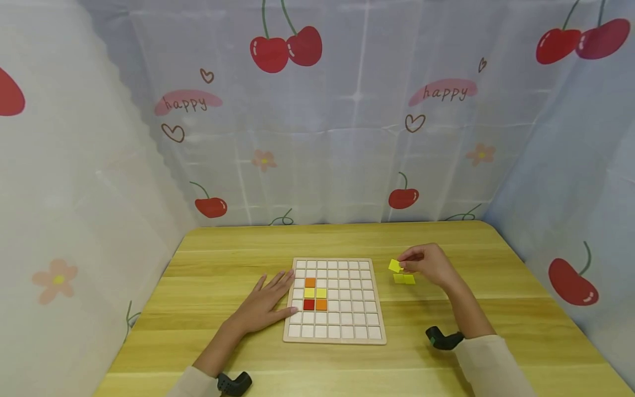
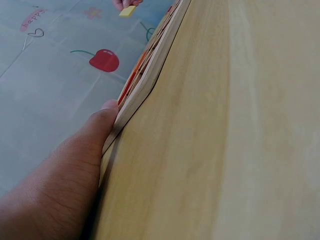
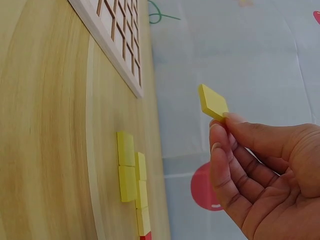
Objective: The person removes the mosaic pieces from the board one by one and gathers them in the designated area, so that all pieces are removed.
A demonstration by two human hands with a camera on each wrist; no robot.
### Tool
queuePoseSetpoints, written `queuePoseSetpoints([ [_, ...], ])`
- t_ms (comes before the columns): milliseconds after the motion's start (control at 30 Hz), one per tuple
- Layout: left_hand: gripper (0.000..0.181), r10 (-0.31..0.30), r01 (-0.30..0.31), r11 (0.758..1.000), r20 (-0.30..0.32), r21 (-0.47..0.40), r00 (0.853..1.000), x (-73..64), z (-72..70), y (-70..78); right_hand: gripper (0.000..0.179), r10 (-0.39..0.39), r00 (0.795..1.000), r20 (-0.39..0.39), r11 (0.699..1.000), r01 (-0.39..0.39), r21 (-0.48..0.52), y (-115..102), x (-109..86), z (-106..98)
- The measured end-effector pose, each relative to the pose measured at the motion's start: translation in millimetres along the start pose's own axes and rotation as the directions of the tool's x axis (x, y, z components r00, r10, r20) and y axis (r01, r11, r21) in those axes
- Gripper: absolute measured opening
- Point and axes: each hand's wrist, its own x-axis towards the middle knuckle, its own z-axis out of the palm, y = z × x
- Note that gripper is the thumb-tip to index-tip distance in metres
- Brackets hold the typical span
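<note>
My right hand (image 1: 430, 264) pinches a yellow square tile (image 3: 214, 101) between thumb and fingertips, raised above the table to the right of the board. Beneath it lie more yellow tiles (image 1: 404, 279), seen as two rows in the right wrist view. With fingers spread, my left hand (image 1: 265, 305) lies flat at the left edge of the wooden grid board (image 1: 347, 341), its thumb on the rim. Toward the board's left side, cells hold an upper orange tile (image 1: 310, 282), two yellow tiles (image 1: 321, 293), a red tile (image 1: 309, 305) and a second orange tile (image 1: 321, 304).
A red tile (image 3: 146, 236) shows at the bottom of the right wrist view, at the end of a yellow row. The wooden table (image 1: 238, 242) meets a cherry-patterned curtain (image 1: 317, 182) at its back and sides. Black devices (image 1: 443, 338) are worn at both wrists.
</note>
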Motion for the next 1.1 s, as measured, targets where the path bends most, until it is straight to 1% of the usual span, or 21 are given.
queuePoseSetpoints([
  [200, 0.089, 0.003, -0.003, 1.000, -0.003, 0.003, 1.000, -0.1, 1.3, -0.3, 0.018, 0.010, 1.000, 0.002, 1.000, -0.010, 0.006, 4.8, -0.3, -5.4],
  [633, 0.089, -0.010, 0.010, 1.000, 0.007, 0.018, 1.000, 0.4, 2.3, -1.2, 0.016, 0.065, 0.997, -0.035, 0.997, -0.067, -0.041, 22.0, 1.4, -17.4],
  [867, 0.090, -0.011, 0.011, 1.000, 0.012, 0.012, 1.000, 0.3, 1.2, -0.3, 0.016, 0.077, 0.996, -0.043, 0.994, -0.080, -0.069, 32.0, 0.2, -23.6],
  [1100, 0.090, -0.006, 0.006, 1.000, 0.009, 0.011, 1.000, -0.4, 0.6, 0.2, 0.018, 0.093, 0.995, -0.039, 0.994, -0.096, -0.061, 42.0, -2.3, -32.1],
])
